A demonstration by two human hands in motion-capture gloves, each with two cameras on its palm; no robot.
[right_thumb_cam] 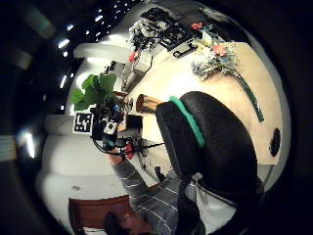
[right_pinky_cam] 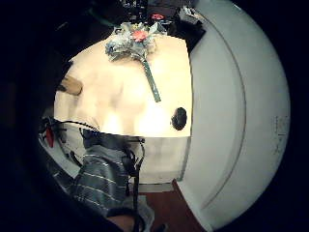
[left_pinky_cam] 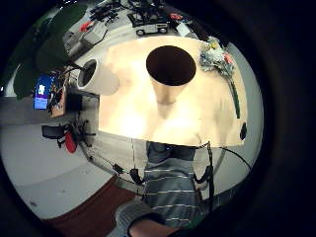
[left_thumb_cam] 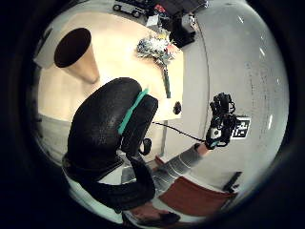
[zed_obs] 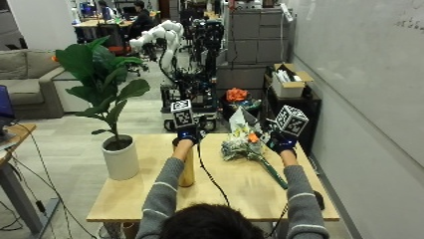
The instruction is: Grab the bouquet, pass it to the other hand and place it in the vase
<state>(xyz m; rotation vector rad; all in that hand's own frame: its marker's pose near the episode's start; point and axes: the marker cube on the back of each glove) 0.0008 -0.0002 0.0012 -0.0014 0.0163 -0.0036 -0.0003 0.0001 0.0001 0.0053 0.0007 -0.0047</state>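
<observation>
Both hands are hanging raised above the table (zed_obs: 132, 206), gripping nothing; the left hand (zed_obs: 187, 133) is hovering over the vase (zed_obs: 187, 169), its fingers showing spread and straight in the right thumb side palm view; the right hand (zed_obs: 281, 142) is hovering over the right side of the table, just right of the bouquet's head, its fingers likewise spread in the left thumb side palm view; nothing is lying between the fingers of either hand.

The bouquet (zed_obs: 248, 149) is lying flat on the table, right of centre; its pale flower head with an orange bloom is pointing far and left, and its green stem is running toward the near right edge; it is touching neither hand.

The vase, a tall tan cone with a dark open mouth, is standing upright left of the bouquet, a little apart from it; the left little finger side palm view is looking straight down into its mouth.

A white pot (zed_obs: 121, 158) with a broad-leaved plant (zed_obs: 99, 82) is standing at the table's left side, near the vase; a small dark object (zed_obs: 320, 199) is lying at the near right edge, beyond the stem's tip.
</observation>
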